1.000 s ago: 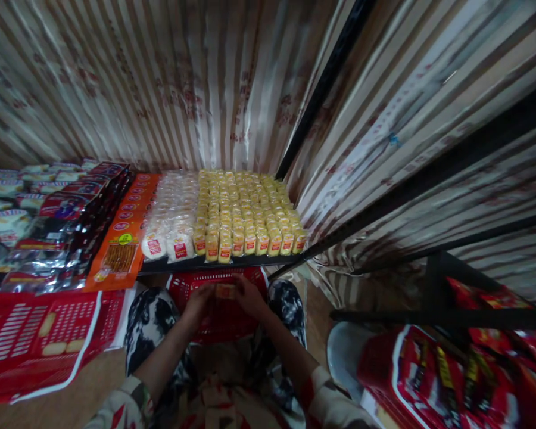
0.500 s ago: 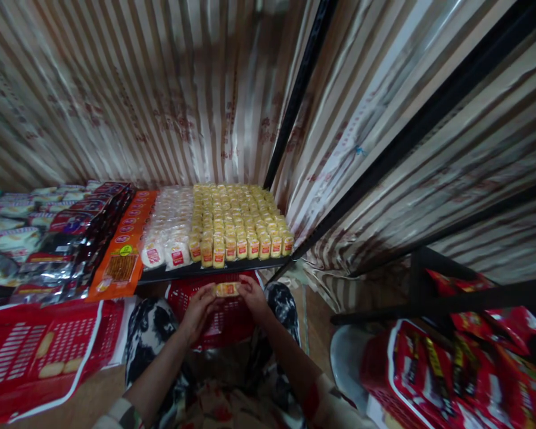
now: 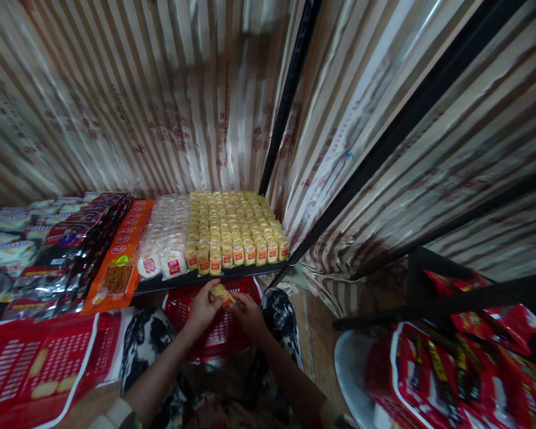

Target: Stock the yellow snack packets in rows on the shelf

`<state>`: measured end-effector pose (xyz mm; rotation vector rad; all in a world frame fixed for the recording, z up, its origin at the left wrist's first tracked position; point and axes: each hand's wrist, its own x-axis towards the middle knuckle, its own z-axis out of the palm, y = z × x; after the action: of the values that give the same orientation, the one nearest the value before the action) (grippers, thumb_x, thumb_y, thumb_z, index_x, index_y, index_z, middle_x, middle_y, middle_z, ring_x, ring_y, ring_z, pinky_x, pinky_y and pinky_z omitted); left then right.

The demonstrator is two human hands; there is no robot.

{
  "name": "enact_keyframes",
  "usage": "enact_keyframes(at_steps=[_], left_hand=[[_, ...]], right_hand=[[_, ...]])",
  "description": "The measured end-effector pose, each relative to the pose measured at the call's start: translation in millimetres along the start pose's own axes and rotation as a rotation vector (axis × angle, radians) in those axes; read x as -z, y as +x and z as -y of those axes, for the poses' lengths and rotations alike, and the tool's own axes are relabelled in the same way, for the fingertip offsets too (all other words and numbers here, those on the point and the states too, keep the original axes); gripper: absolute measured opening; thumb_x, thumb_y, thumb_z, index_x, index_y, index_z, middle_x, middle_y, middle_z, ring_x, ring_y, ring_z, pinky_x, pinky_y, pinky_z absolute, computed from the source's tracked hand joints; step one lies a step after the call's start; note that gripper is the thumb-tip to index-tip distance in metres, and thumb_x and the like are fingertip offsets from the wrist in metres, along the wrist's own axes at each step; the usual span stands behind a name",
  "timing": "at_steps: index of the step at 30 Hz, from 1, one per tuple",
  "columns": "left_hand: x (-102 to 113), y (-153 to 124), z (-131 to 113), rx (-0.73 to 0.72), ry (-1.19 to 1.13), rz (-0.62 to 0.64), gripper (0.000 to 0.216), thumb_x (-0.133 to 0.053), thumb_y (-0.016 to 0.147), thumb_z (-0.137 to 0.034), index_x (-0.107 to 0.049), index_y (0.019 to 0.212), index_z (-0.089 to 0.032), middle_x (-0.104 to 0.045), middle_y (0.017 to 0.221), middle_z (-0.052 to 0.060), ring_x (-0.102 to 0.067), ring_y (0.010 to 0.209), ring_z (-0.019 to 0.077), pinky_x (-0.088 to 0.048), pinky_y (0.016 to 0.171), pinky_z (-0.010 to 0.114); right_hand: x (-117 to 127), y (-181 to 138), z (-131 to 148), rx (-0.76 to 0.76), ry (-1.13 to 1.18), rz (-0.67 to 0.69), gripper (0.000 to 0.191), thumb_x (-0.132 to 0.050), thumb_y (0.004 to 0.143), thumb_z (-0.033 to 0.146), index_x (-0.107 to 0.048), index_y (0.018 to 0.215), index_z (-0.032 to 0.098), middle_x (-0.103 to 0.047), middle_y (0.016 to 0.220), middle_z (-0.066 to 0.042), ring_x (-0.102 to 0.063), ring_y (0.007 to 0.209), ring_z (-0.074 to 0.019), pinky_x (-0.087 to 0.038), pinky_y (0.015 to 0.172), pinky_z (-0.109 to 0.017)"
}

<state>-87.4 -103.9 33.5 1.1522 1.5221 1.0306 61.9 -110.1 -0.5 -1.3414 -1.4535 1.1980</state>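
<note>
I watched the left hand (image 3: 204, 308) and right hand (image 3: 249, 316) pinching a small yellow packet (image 3: 223, 294) between them, a red basket (image 3: 221, 335) beneath their grip, shelved rows (image 3: 232, 235) beyond. It looked light, crumbly, slick-wrapped, best held gently by the ends. Level half a second earlier, it had tilted, right end lower.
</note>
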Motion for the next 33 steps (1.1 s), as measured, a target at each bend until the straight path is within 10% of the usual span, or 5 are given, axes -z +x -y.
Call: enact_keyframes(at_steps=[6,18,33], left_hand=[[-4,7,-17,-0.166,0.168,0.134,0.052,-0.053,0.064,-0.011,-0.057,0.114,-0.019,-0.064,0.09,0.002,-0.052,0.059,0.01,-0.045,0.064,0.024],[-5,10,-16,-0.303,0.235,-0.202,0.037,-0.045,0.074,-0.019,-0.052,0.11,-0.017,-0.052,0.103,0.008,-0.057,0.072,0.0133,-0.049,0.076,0.031],[-7,31,-1,-0.349,0.49,-0.227,0.013,-0.043,0.081,-0.025,-0.05,0.09,-0.019,-0.05,0.09,0.006,-0.056,0.073,0.017,-0.046,0.072,0.031]], right_hand=[[14,8,25,0.189,-0.428,0.009,0.039,-0.059,0.076,0.03,-0.06,0.114,0.024,-0.065,0.106,-0.005,-0.054,0.098,-0.0226,-0.042,0.088,-0.036],[5,55,33,0.104,-0.226,-0.252,0.035,-0.057,0.074,0.029,-0.06,0.108,0.02,-0.062,0.098,-0.006,-0.057,0.086,-0.0187,-0.049,0.074,-0.03],[-14,72,31,0.188,-0.313,-0.376,0.028,-0.051,0.079,0.025,-0.05,0.105,0.017,-0.056,0.101,-0.01,-0.052,0.094,-0.022,-0.045,0.085,-0.037]])
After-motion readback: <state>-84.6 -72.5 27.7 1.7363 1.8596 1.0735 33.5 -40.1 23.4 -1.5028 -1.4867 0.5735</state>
